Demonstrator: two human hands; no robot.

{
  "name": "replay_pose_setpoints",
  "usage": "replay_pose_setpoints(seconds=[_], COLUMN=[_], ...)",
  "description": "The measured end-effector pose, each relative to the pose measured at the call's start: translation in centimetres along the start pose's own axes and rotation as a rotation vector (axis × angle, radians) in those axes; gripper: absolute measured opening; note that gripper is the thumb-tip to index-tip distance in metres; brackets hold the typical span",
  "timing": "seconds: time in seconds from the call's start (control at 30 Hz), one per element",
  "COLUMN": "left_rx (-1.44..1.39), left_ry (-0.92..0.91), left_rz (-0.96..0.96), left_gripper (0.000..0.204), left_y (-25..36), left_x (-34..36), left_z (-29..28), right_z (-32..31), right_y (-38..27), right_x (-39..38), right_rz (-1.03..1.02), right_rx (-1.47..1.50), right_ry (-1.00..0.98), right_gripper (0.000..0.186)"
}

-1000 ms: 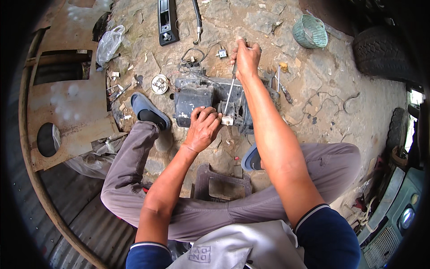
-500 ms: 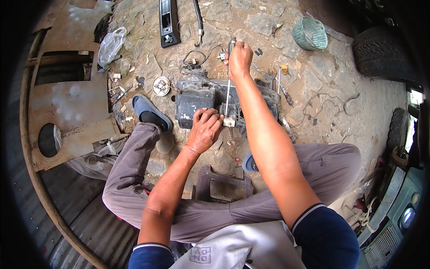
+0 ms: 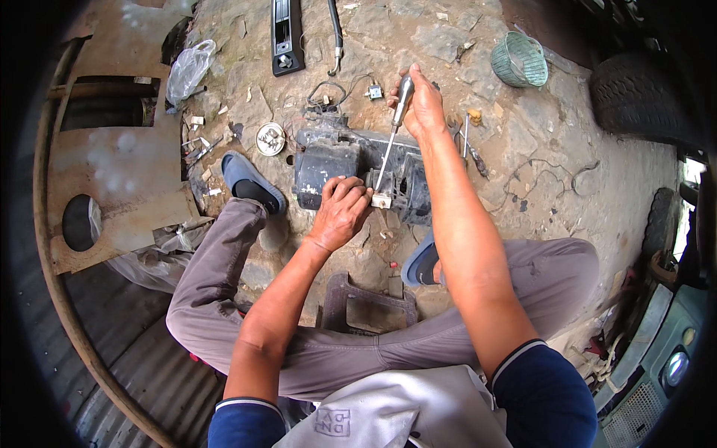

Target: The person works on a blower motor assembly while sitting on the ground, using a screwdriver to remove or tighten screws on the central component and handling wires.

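My right hand (image 3: 426,104) is closed around the dark handle of a screwdriver (image 3: 404,97). Its long metal shaft slants down and left, and the tip reaches the near side of a dusty black plastic housing (image 3: 326,166), just above a small pale metal block (image 3: 381,201). Curled over the housing's near edge is my left hand (image 3: 342,216), its fingertips beside the block. The left thumb is hidden, and whether those fingers also pinch the block does not show. Wires (image 3: 328,93) run from the housing's far end toward a small electrical part (image 3: 374,92) on the ground.
Left of the housing sits a round dish of small parts (image 3: 270,139); right of it lies another screwdriver (image 3: 478,160). A green basket (image 3: 519,60) and a tyre (image 3: 642,93) stand far right. Rusty sheet metal (image 3: 119,172) borders the left. A dark plastic stool (image 3: 336,299) is near me.
My right hand has shifted right and slightly down, tilting the screwdriver from nearly upright in view to a slant. The small electrical part is now uncovered. My left hand has stayed put.
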State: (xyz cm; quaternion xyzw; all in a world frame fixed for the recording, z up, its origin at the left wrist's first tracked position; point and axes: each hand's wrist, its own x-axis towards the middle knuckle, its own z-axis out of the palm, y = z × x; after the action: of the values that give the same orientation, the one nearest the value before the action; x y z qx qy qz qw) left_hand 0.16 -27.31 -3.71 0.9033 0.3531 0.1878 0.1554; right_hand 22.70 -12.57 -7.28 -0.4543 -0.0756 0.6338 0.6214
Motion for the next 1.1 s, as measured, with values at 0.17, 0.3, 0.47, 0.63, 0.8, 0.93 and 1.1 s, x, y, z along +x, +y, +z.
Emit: replay_pose_setpoints(seconds=[0.17, 0.3, 0.47, 0.63, 0.8, 0.93, 1.1], left_rx=[-0.032, 0.14, 0.115, 0.092, -0.023, -0.216, -0.91], left_ry=[0.053, 0.105, -0.008, 0.024, -0.043, 0.017, 0.016], left_rz=[-0.055, -0.114, -0.162, -0.212, -0.488, -0.73, -1.292], left_gripper=[0.031, 0.027, 0.021, 0.018, 0.02, 0.019, 0.019], left_y=[0.4, 1.9, 2.6, 3.3, 4.9, 6.2, 6.8], left_x=[0.5, -0.2, -0.4, -1.1, -1.3, -1.2, -0.3], left_z=[-0.3, -0.3, -0.2, 0.3, 1.2, 2.3, 3.1], right_z=[0.2, -0.2, -0.2, 0.1, 0.2, 0.3, 0.6], right_y=[-0.1, 0.2, 0.5, 0.4, 0.6, 0.6, 0.4], right_x=[0.1, -0.1, -0.5, -0.3, -0.3, -0.3, -0.6], right_rz=[0.001, -0.022, -0.052, -0.043, -0.072, -0.077, -0.095], right_rx=[-0.028, -0.068, -0.04, -0.071, -0.115, -0.129, -0.124], right_ry=[0.044, 0.161, 0.182, 0.173, 0.202, 0.21, 0.229], right_gripper=[0.034, 0.035, 0.034, 0.033, 0.034, 0.035, 0.035])
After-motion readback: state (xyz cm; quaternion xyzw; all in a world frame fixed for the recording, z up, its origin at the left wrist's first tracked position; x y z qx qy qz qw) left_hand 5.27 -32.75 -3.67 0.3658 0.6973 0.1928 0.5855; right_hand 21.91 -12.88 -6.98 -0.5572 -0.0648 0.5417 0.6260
